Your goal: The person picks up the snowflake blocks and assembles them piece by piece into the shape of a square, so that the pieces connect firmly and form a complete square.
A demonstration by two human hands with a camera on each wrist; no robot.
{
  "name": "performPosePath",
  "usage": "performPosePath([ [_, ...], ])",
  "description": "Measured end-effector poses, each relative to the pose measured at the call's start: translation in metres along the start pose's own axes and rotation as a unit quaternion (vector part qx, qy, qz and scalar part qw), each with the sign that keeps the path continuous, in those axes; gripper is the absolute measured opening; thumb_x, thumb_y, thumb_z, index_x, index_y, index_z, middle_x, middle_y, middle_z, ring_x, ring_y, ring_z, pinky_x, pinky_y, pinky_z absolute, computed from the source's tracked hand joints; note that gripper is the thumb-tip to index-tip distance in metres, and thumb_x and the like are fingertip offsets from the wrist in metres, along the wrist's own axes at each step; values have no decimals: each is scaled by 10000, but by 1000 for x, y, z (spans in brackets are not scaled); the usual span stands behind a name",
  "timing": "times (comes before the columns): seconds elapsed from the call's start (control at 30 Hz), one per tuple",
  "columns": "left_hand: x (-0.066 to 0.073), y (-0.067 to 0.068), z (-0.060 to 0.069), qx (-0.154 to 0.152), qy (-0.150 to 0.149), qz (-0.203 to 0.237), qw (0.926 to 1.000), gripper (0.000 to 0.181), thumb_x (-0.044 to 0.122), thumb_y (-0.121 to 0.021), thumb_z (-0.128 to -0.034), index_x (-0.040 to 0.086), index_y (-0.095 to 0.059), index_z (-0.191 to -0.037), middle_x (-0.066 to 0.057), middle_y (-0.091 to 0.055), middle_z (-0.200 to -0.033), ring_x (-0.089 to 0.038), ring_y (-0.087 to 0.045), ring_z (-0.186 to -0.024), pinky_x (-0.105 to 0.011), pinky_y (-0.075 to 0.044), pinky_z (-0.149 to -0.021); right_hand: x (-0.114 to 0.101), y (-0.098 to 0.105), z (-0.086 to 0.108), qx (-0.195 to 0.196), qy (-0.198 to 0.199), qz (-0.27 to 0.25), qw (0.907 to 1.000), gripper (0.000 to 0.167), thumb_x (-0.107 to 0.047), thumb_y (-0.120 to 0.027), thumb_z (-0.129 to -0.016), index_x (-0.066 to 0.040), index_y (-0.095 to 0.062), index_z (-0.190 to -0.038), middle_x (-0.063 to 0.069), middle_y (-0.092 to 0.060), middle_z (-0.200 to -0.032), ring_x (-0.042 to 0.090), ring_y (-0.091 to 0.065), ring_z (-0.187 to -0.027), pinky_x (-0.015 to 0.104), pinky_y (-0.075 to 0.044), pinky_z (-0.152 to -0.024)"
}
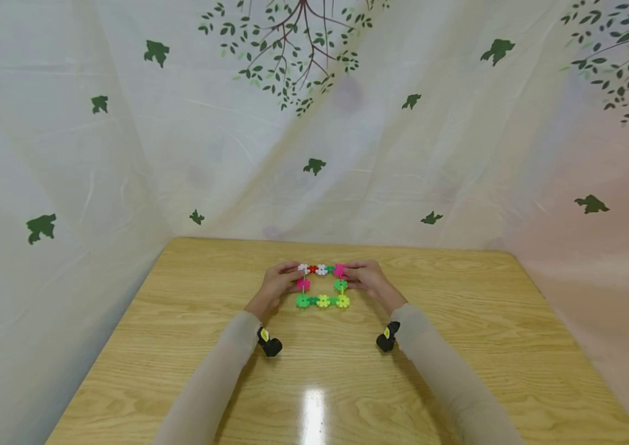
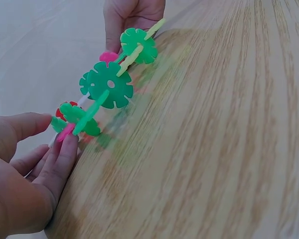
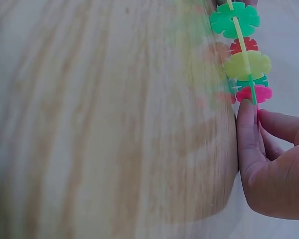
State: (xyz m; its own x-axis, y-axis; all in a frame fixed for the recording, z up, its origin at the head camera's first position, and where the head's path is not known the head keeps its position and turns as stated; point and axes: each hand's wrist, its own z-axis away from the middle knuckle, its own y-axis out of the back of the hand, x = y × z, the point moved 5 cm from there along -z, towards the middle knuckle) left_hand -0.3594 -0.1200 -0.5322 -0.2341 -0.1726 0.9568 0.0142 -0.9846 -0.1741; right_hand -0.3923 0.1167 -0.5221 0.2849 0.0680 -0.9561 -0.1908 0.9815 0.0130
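Note:
A rectangular ring of interlocked plastic snowflake discs point(image 1: 322, 301) stands in front of me over the table, in green, yellow, pink, white and red. My left hand point(image 1: 278, 282) grips its left side. In the left wrist view, thumb and fingers pinch the end around a pink disc point(image 2: 66, 131), beside a green disc point(image 2: 97, 79). On the opposite side, my right hand point(image 1: 371, 279) holds the ring's right edge. The right wrist view has its thumb and fingers at another pink disc point(image 3: 264, 93), below a yellow disc point(image 3: 236, 65). Some fingertips are hidden behind the discs.
The wooden table point(image 1: 314, 358) extends around both hands. Behind it hangs a pale curtain point(image 1: 270, 185) with leaf and bird prints, reaching along the left and right sides too. A small black camera point(image 1: 271, 344) is strapped to each wrist.

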Motion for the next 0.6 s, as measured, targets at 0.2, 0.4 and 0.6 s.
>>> performPosePath([
  [0.2, 0, 0, 1, -28, 36, 11, 10000, 443, -1, -668, -963, -59, -553, -1387, -144, -602, -1185, -104, -681, -792, -224, -615, -697, -1, 0, 1, 34, -63, 8, 10000, 340, 18, -598, -996, 139, -586, -1313, 12, -742, -860, 74, -705, -743, 226, -609, -666],
  [0.4, 0, 0, 2, -51, 42, 35, 10000, 437, 6, -663, -969, -56, -554, -1387, -146, -600, -1193, -94, -677, -801, -217, -613, -702, -1, 0, 2, 52, -94, 10, 9999, 352, 11, -603, -996, 145, -576, -1321, 22, -742, -866, 70, -698, -734, 219, -606, -663],
  [0.6, -2, 1, 2, -41, 29, 72, 10000, 419, 16, -664, -971, -61, -565, -1371, -144, -627, -1179, -97, -678, -806, -222, -615, -723, 0, 2, 1, 75, -112, 68, 9999, 354, 8, -610, -993, 145, -577, -1317, 28, -743, -868, 67, -697, -729, 216, -603, -655],
])
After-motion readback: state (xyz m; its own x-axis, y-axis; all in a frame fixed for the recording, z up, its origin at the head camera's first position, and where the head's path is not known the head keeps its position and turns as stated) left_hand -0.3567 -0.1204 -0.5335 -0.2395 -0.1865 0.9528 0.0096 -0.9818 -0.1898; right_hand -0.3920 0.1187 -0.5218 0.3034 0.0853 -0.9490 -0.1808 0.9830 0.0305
